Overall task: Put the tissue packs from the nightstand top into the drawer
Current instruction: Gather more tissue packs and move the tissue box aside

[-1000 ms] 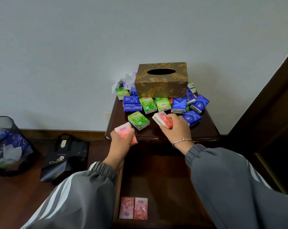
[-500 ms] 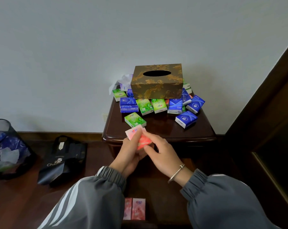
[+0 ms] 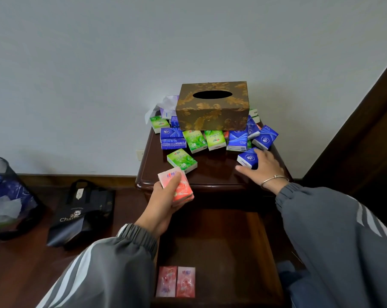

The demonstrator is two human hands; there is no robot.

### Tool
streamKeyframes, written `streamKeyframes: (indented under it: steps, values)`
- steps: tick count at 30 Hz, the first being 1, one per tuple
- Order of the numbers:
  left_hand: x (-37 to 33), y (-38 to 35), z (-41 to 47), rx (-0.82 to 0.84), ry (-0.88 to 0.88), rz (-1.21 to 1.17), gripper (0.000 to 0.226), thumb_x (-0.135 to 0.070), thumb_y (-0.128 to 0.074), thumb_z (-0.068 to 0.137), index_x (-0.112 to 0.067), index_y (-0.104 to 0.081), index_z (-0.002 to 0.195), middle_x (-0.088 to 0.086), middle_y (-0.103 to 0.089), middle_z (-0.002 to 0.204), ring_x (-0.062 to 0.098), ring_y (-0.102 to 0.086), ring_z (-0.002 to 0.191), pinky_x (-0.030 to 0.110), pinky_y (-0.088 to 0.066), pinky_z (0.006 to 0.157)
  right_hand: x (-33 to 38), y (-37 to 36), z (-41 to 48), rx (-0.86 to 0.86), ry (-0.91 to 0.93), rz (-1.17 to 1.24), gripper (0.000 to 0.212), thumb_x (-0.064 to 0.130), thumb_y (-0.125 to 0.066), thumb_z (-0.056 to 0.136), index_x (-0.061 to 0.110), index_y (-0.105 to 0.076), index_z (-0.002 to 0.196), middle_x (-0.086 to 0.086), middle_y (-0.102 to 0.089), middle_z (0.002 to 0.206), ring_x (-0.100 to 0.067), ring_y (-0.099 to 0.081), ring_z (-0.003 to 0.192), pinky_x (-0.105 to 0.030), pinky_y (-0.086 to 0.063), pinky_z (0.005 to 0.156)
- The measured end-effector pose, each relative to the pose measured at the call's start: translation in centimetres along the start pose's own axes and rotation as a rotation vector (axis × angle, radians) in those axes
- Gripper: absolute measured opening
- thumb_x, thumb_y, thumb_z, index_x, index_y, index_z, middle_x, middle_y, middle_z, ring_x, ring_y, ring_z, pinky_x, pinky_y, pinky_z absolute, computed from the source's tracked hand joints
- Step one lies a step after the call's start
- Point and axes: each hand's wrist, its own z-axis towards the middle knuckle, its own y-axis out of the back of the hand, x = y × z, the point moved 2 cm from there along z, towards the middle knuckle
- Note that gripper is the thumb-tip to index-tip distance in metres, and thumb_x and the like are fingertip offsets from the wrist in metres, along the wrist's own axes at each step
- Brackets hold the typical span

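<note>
Head view suggests an early stage: only two pink packs (image 3: 175, 282) lie in the open drawer (image 3: 232, 252), the left hand (image 3: 163, 203) grips a stack of pink packs (image 3: 179, 185) above it, the right hand (image 3: 263, 165) curls round a blue pack (image 3: 247, 160), and many loose packs (image 3: 194, 140) crowd the nightstand top (image 3: 210, 172).

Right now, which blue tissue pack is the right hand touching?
The lone blue pack at the front right of the nightstand, lying forward of the rest; the right hand rests on its right end.
</note>
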Motion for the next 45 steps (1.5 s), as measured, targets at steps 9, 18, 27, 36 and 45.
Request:
streamKeyframes:
  steps: [9, 18, 27, 36, 45]
  values:
    - [0.1, 0.1, 0.9, 0.028, -0.026, 0.050, 0.043, -0.038, -0.060, 0.091, -0.018, -0.053, 0.128, 0.010, -0.068, 0.113, 0.019, -0.071, 0.089, 0.031, -0.057, 0.066, 0.8, -0.7, -0.2, -0.204, 0.044, 0.118, 0.081, 0.067, -0.060, 0.073, 0.019, -0.038, 0.135, -0.007, -0.041, 0.140, -0.027, -0.040, 0.130, -0.049, -0.039, 0.102]
    - [-0.4, 0.0, 1.0, 0.018, 0.000, 0.040, 0.048, -0.039, -0.062, 0.089, -0.018, -0.049, 0.130, 0.011, -0.067, 0.114, 0.020, -0.072, 0.090, 0.031, -0.058, 0.063, 5.2, -0.3, 3.8, -0.278, -0.128, 0.163, 0.096, 0.065, -0.071, 0.064, 0.012, -0.034, 0.136, -0.012, -0.044, 0.138, -0.033, -0.043, 0.126, -0.050, -0.038, 0.099]
    - [-0.5, -0.1, 1.3, 0.035, 0.003, 0.059, 0.044, -0.038, -0.060, 0.091, -0.019, -0.050, 0.129, 0.010, -0.068, 0.113, 0.020, -0.072, 0.090, 0.033, -0.058, 0.067, 4.8, -0.1, 4.2, -0.354, -0.104, 0.073, 0.062, 0.052, -0.067, 0.071, 0.009, -0.051, 0.113, -0.012, -0.061, 0.111, -0.036, -0.052, 0.108, -0.044, -0.041, 0.089]
    - [-0.7, -0.5, 1.0, -0.005, 0.002, 0.059, 0.048, -0.037, -0.058, 0.092, -0.016, -0.046, 0.134, 0.015, -0.063, 0.121, 0.023, -0.069, 0.092, 0.030, -0.056, 0.063, 2.0, 3.3, 2.2, -0.327, -0.048, 0.059, 0.048, 0.045, -0.066, 0.072, 0.013, -0.057, 0.107, -0.010, -0.063, 0.106, -0.032, -0.058, 0.098, -0.040, -0.047, 0.081]
    - [-0.7, -0.8, 0.7, -0.017, 0.005, 0.072, 0.043, -0.038, -0.057, 0.093, -0.015, -0.050, 0.128, 0.010, -0.068, 0.103, 0.016, -0.072, 0.075, 0.027, -0.056, 0.057, 1.3, 0.3, -1.7, -0.213, -0.152, 0.245, 0.049, 0.037, -0.064, 0.079, 0.009, -0.049, 0.115, -0.014, -0.051, 0.118, -0.036, -0.055, 0.107, -0.043, -0.048, 0.088]
